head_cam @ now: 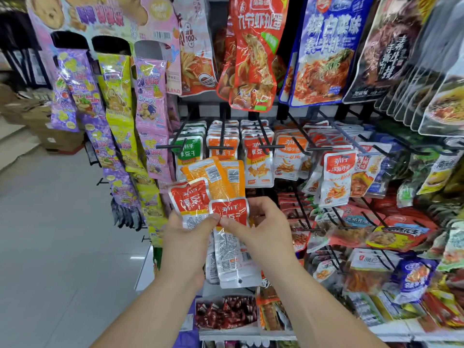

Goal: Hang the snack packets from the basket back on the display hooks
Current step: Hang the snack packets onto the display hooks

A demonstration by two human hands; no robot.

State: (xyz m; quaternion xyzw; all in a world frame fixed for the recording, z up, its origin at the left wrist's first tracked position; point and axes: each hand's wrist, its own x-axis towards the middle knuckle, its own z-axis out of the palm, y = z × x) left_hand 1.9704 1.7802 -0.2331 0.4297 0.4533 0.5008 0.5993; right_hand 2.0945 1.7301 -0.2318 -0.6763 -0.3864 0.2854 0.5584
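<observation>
Subject of the task: a fanned bundle of small snack packets, held in front of the display rack at mid height, near the viewer and clear of the hooks. It comprises a red-topped packet (pixel 229 212) at the centre, a second red packet (pixel 189 197) to its left, two orange packets (pixel 213 177) turned back-out above, and a silver-backed packet (pixel 233 259) hanging below. The left hand (pixel 188 237) grips the bundle from the lower left, thumb across the front. The right hand (pixel 261 227) pinches the right edge of the central red packet between thumb and curled fingers, apparently to separate it. No packet is on or touching a hook. The display hooks (pixel 222 136) just beyond carry rows of matching green, orange and red stock; which of these were rehung cannot be told. The basket is not in view, so its remaining contents cannot be assessed. Judgement: the task is incomplete, with at least five packets to be hung. Surroundings: large pouches (pixel 253 46) above, strips of sweets (pixel 115 109) at left, and a tray of red-wrapped sweets (pixel 226 312) below.
</observation>
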